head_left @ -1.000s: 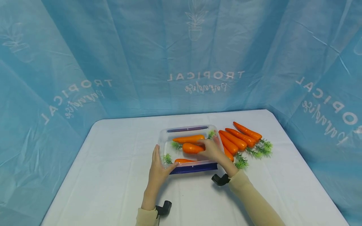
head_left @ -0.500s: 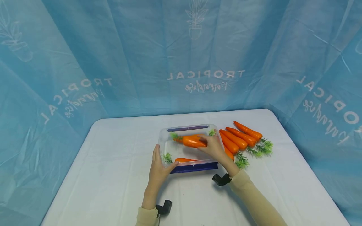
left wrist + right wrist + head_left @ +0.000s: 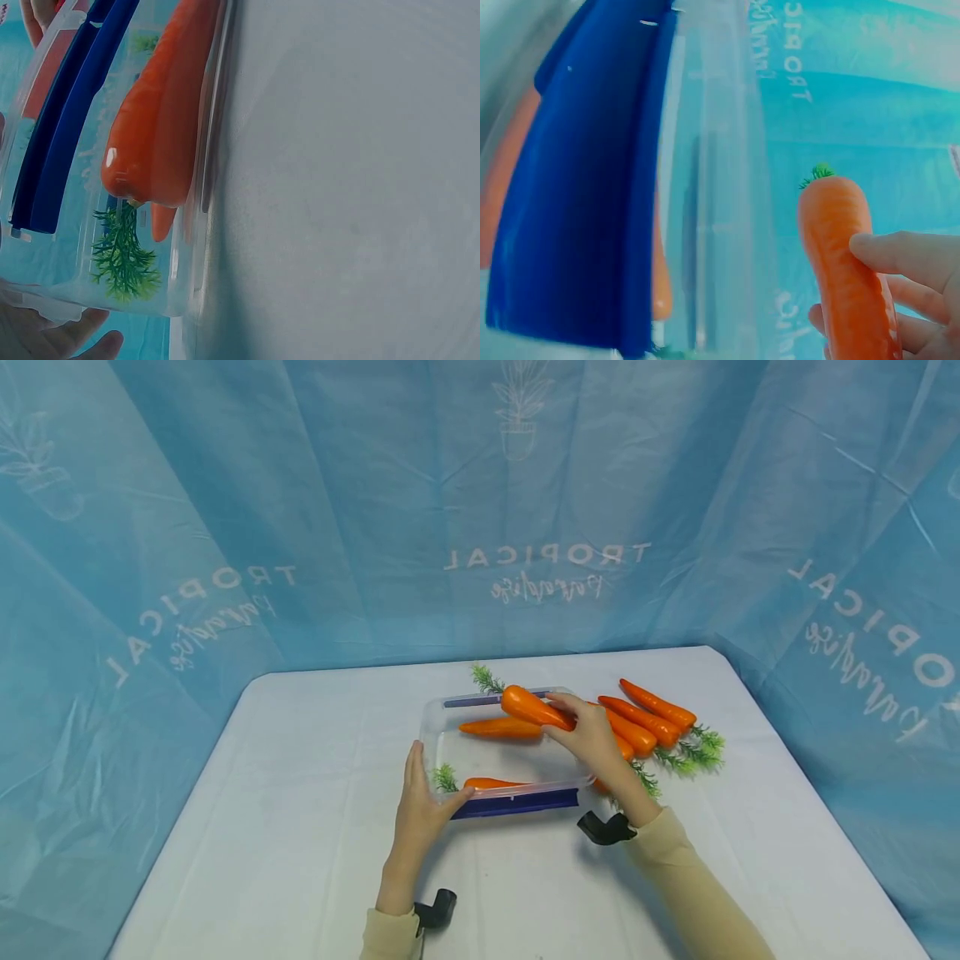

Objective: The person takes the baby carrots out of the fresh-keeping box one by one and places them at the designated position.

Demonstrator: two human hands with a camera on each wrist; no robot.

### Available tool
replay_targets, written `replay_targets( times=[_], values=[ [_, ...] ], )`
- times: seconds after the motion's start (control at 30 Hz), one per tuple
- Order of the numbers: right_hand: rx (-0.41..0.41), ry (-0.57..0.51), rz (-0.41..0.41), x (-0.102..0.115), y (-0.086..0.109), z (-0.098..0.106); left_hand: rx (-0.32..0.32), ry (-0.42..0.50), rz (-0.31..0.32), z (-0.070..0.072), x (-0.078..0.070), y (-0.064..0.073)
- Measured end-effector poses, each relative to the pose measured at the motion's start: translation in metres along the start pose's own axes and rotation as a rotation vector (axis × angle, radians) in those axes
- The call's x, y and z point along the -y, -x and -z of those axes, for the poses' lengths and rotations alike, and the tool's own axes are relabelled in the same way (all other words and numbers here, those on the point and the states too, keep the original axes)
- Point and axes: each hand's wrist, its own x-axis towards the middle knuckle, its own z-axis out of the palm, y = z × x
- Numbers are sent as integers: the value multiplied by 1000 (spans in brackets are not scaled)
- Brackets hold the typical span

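Note:
My right hand (image 3: pixel 588 735) holds a carrot (image 3: pixel 536 707) by its narrow part, raised over the back right of a clear plastic container (image 3: pixel 431 735). Its leafy green top points to the back left. In the right wrist view, the thumb and fingers wrap this carrot (image 3: pixel 840 240). My left hand (image 3: pixel 420 806) grips the container's front left corner, fingers along the left wall and thumb at the front rim. Inside lie one carrot (image 3: pixel 498 728) at the back and another (image 3: pixel 491 783) along the front wall, its greens (image 3: pixel 124 255) at the left.
Several carrots (image 3: pixel 656 704) with green tops lie fanned on the white table (image 3: pixel 315 793), right of the container. The container has blue clip flaps (image 3: pixel 517 804) at front and back. A blue curtain (image 3: pixel 360 510) encloses the back and sides.
My right hand has lifted one carrot from inside the container, turned it and moved it up and slightly right. The left hand stays at the container's corner.

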Motion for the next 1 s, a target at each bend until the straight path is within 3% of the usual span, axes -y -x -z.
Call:
replay_targets(
  times=[0.27, 0.6, 1.0],
  values=[
    [-91, -15, -40, -2, 5, 23, 1, 16, -16, 2, -2, 1],
    [-232, -26, -59, -22, 12, 43, -4, 11, -19, 1, -3, 2],
    [-293, -25, -141, -46, 19, 52, -19, 18, -22, -1, -1, 0]
  ],
)
